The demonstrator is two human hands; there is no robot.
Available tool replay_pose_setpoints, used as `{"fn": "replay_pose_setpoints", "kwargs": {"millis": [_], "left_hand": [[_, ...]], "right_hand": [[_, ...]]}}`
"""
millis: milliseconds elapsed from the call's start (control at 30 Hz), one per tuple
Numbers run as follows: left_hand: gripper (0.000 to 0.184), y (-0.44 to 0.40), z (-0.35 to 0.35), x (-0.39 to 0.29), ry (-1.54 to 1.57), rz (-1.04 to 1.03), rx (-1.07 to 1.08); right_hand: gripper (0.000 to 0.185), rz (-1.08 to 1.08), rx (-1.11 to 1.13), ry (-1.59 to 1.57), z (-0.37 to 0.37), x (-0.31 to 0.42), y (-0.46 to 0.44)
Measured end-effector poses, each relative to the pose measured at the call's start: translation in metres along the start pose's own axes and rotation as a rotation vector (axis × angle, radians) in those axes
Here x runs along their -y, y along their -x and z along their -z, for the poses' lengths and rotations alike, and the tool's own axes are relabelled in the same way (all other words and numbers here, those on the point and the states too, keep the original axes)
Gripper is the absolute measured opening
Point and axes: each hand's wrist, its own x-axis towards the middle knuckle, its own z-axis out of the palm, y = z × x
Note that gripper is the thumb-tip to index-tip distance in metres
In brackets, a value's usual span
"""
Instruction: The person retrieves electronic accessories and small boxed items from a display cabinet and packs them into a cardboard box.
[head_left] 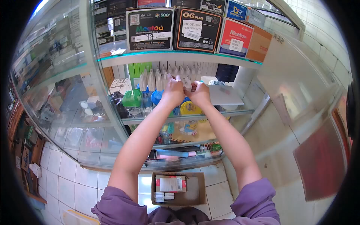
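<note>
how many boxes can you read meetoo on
3: a black box left of the OG Plus box, a red box right of it, and a dark box behind. Others may be hidden or unreadable.

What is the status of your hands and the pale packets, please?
Left hand, right hand at small pale packets. Grip unclear. Yellow lid below, nothing visibly blocking.

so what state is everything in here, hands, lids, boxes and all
Left hand: raised, grip unclear
Right hand: raised, grip unclear
Clear packets: lined up in rows
Green lid: on its jar
Yellow lid: on its container
OG Plus box: standing upright
Floor carton: open, partly filled
Purple sleeves: bunched near the elbows
</note>
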Motion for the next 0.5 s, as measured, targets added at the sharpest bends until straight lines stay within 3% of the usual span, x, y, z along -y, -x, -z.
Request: {"fn": "replay_pose_setpoints", "kwargs": {"millis": [100,300,367,500], "left_hand": [[0.040,0.021,0.018,-0.002,0.035,-0.095,0.104],[0.038,0.097,0.063,-0.027,0.155,-0.079,-0.016],[0.037,0.126,0.078,-0.032,0.199,-0.172,-0.054],[0.040,0.191,0.119,-0.046,0.287,-0.147,0.095]], "right_hand": [[0.039,0.017,-0.018,-0.054,0.013,0.016,0.029],[0.033,0.019,0.003,-0.228,0.044,0.053,0.108],[0.033,0.025,-0.008,-0.253,0.050,0.060,0.144],[0.038,0.043,0.044,-0.151,0.063,0.074,0.209]]}}
